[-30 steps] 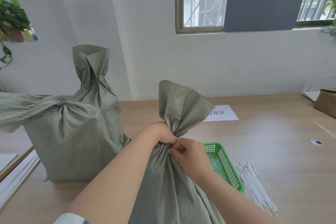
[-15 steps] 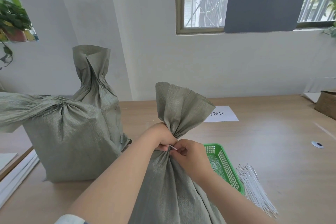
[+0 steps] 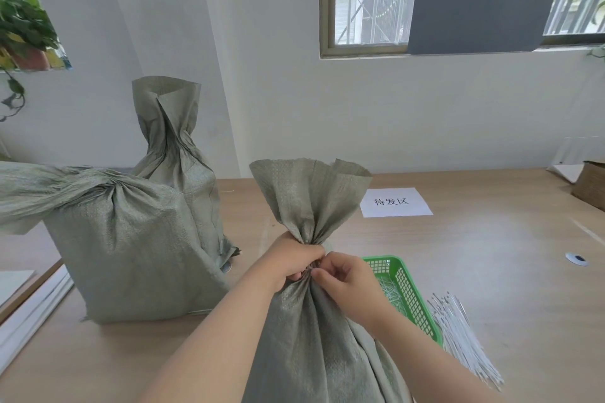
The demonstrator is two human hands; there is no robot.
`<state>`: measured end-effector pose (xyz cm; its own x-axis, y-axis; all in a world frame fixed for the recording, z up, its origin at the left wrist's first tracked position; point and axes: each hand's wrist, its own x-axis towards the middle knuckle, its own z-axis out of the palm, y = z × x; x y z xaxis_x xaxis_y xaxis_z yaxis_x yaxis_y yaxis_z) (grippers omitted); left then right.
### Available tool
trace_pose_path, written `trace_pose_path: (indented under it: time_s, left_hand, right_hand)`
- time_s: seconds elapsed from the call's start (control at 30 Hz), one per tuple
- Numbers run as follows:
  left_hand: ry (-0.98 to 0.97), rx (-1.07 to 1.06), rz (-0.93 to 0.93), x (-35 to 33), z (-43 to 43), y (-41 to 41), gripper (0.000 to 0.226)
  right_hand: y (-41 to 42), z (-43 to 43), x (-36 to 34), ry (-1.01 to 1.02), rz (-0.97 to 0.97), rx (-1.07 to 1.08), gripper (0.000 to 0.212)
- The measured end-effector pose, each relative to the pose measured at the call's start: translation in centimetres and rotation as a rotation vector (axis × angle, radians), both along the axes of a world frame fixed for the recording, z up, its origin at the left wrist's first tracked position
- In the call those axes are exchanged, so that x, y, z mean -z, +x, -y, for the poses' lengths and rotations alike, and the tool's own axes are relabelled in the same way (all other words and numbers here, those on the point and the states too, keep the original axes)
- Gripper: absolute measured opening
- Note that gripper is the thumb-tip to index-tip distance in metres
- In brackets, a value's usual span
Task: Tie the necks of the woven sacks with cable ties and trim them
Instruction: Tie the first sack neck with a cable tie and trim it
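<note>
Change: the flared mouth of the front sack [image 3: 311, 337] now fans out wide and roughly upright above the cinch; a second ago it leaned toward the green basket [image 3: 411, 294]. The pale tie tip that showed between the hands half a second ago is gone from view (either pulled through or covered by fingers, can't tell).

Left hand [image 3: 289, 260] is clenched round the gathered neck. Right hand [image 3: 348, 283] is curled, fingertips [image 3: 317, 272] pinching right at the cinch point; can't tell if they hold tie or fabric. My read: the tie is being seated or tightened, and trimming is not done yet.

The front sack stands just left of the basket, on its near side, and hides the basket's left edge.

Around:
- loose cable ties [image 3: 458, 334] fanned out just right of the basket
- short pale strips inside the basket (offcuts, probably)
- paper label [image 3: 396, 203] beyond the basket
- rear sack [image 3: 170, 141] and side sack [image 3: 131, 245] well left of the basket, necks gathered, no ties visible on them from here

In the way: no cutter in view anywhere. Both hands are busy at the neck, so freeing one for a tool risks the gather loosening if the tie isn't locked.
</note>
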<state>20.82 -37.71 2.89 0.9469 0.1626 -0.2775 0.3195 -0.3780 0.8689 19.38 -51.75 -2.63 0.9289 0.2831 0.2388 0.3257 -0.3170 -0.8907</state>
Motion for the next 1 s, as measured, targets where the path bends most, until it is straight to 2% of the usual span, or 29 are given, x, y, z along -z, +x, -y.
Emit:
trace_pose_path:
  time_s: [0.27,0.43,0.53,0.7,0.83,1.0]
  left_hand:
    - [-0.327,0.053,-0.005,1.2,-0.8,-0.8,0.013]
    - [-0.341,0.143,0.051,1.9,-1.5,-0.9,0.024]
    - [-0.312,0.16,0.039,2.1,-2.1,-1.2,0.026]
    - [-0.217,0.264,-0.005,2.2,-2.7,-1.0,0.018]
    - [-0.206,0.454,-0.019,2.1,-3.0,-1.1,0.015]
    - [-0.174,0.507,0.024,2.0,-3.4,-1.2,0.017]
  right_hand:
    - [0.8,1.0,0.0,0.014,-0.192,-0.122,0.031]
    - [1.0,1.5,-0.3,0.046,-0.229,-0.163,0.027]
    - [1.0,1.6,-0.7,0.158,-0.283,-0.22,0.028]
    - [0.8,1.7,-0.7,0.303,-0.387,-0.273,0.026]
    - [0.8,2.0,-0.5,0.377,-0.489,-0.297,0.015]
    - [0.8,2.1,-0.1,0.445,-0.584,-0.338,0.013]
